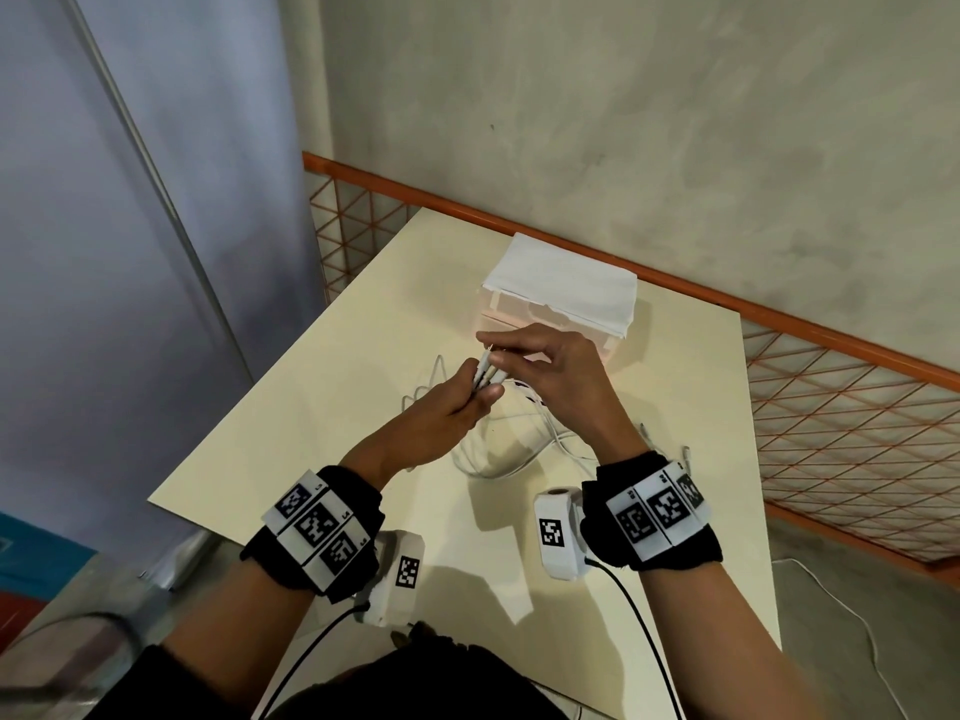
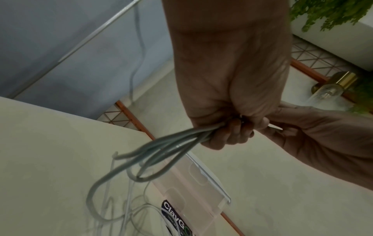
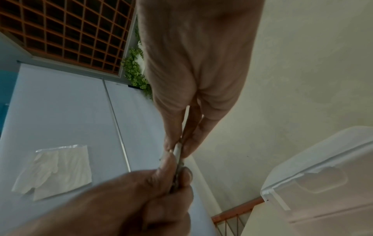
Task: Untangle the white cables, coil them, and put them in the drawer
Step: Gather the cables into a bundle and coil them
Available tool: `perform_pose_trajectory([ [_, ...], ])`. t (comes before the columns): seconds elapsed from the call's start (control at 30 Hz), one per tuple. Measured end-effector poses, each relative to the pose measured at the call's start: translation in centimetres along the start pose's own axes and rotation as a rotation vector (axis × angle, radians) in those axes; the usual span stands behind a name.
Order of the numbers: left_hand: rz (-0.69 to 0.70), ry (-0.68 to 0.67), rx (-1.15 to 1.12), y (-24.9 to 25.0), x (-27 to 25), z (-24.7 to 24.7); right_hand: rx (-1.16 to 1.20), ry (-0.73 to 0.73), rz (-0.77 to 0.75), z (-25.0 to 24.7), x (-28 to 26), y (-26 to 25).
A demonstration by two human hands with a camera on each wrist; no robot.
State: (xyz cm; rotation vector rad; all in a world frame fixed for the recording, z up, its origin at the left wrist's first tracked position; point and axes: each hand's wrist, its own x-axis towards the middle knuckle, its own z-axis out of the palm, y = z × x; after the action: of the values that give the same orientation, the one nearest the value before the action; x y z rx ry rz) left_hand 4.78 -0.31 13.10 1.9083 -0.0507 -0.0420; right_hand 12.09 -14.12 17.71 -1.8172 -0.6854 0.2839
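Note:
Several white cables (image 1: 498, 449) lie in loose loops on the cream table (image 1: 311, 418). My left hand (image 1: 457, 402) grips a bundle of their plug ends (image 1: 483, 374) above the table. In the left wrist view the cables (image 2: 161, 153) hang down from the fist of that left hand (image 2: 226, 131). My right hand (image 1: 524, 356) pinches one plug end just above the left fist, and its fingertips (image 3: 171, 143) close on the white plug (image 3: 178, 151). The translucent drawer unit (image 1: 561, 304) stands shut behind the hands.
A white cloth (image 1: 566, 283) covers the drawer unit's top. An orange mesh rail (image 1: 779, 314) runs along the table's far and right sides, with a plaster wall behind. More cable ends (image 1: 685, 454) lie by my right wrist. A grey partition stands at the left.

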Motion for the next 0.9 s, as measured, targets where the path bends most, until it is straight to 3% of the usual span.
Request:
perform_pose_trajectory([
  [0.27, -0.027, -0.05, -0.08, 0.6, -0.3, 0.6, -0.127, 0.013, -0.035, 0.1, 0.1, 0.2],
  [0.43, -0.035, 0.035, -0.153, 0.7, -0.4, 0.5, 0.003, -0.026, 0.037, -0.5, -0.5, -0.1],
  [0.6, -0.026, 0.028, -0.254, 0.6, -0.5, 0.6, 0.136, 0.011, 0.059, -0.6, -0.7, -0.6],
  [0.9, -0.06, 0.013, -0.215, 0.5, -0.3, 0.5, 0.033, -0.043, -0.011, -1.3, -0.2, -0.5],
])
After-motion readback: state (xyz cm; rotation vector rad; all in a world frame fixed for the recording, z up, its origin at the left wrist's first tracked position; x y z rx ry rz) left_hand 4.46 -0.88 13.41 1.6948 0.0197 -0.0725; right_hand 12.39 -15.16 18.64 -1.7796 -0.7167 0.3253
